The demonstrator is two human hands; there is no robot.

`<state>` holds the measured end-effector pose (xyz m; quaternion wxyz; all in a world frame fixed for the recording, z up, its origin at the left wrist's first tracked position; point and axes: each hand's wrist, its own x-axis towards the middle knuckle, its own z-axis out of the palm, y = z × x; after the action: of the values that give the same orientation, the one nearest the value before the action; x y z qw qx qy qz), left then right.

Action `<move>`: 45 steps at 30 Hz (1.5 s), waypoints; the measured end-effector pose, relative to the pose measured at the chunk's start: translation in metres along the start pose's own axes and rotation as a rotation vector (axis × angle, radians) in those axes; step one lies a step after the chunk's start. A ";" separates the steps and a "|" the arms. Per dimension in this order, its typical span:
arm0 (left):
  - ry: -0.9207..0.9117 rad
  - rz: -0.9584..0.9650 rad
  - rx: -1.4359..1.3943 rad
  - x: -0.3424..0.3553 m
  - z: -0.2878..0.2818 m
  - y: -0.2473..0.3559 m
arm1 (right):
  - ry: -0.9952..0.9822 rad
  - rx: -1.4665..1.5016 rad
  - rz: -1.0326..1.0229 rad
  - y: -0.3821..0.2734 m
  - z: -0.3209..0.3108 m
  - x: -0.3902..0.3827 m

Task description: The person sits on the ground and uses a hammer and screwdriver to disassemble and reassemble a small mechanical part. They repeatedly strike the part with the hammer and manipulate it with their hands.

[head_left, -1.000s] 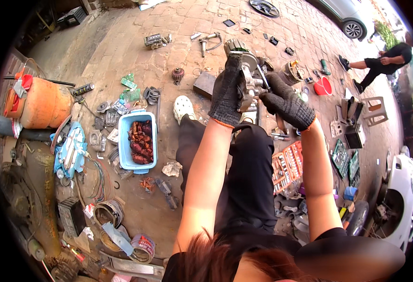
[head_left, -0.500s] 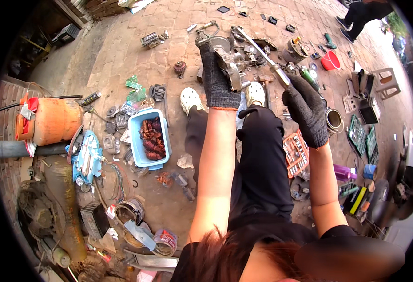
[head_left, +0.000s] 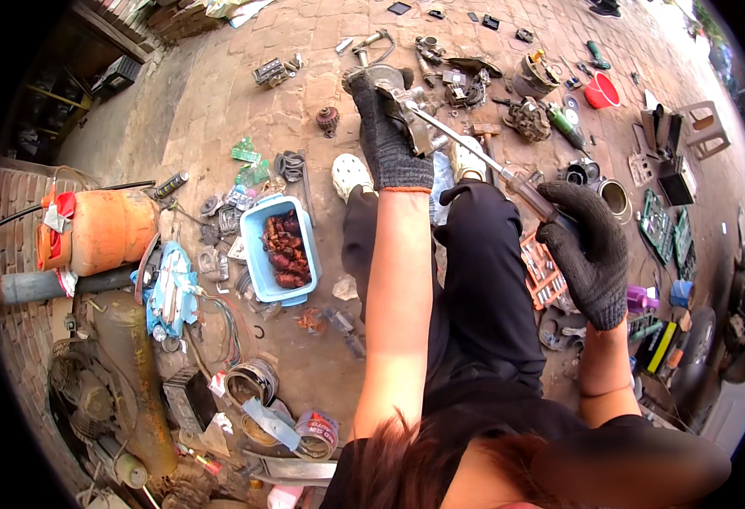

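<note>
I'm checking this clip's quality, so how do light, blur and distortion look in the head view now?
In the head view, edges bend toward the rim and corners are black; same view, left forearm brightly lit, upper right washed out, doorway deep in shadow; same view, screwdriver, left hand and right hand fairly clear, smeared oval at lower right.

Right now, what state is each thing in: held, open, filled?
Left hand: gloved, holding a metal part
Right hand: gloved, gripping a long-shafted tool
Metal part: held up, off the ground
Long-shafted tool: slanted, tip at metal part; contact unclear
Blue basin: open, holding reddish-brown pieces
Orange tool case: open
Green tool case: open
</note>
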<state>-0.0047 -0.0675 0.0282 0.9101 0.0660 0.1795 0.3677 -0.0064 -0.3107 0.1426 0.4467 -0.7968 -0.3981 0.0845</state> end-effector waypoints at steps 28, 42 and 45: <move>-0.014 0.464 0.448 0.001 0.001 -0.007 | -0.278 -0.790 -0.446 -0.001 -0.048 0.016; 0.047 0.559 0.549 -0.015 0.016 -0.014 | -0.101 -0.155 -0.092 0.026 -0.042 0.015; 0.043 0.596 0.535 -0.011 0.012 -0.012 | -0.038 -0.624 -0.520 0.017 -0.042 0.021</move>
<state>0.0002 -0.0841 0.0397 0.7102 0.3423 0.2607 0.5572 0.0377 -0.3278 0.1581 0.1825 -0.7653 -0.6009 -0.1412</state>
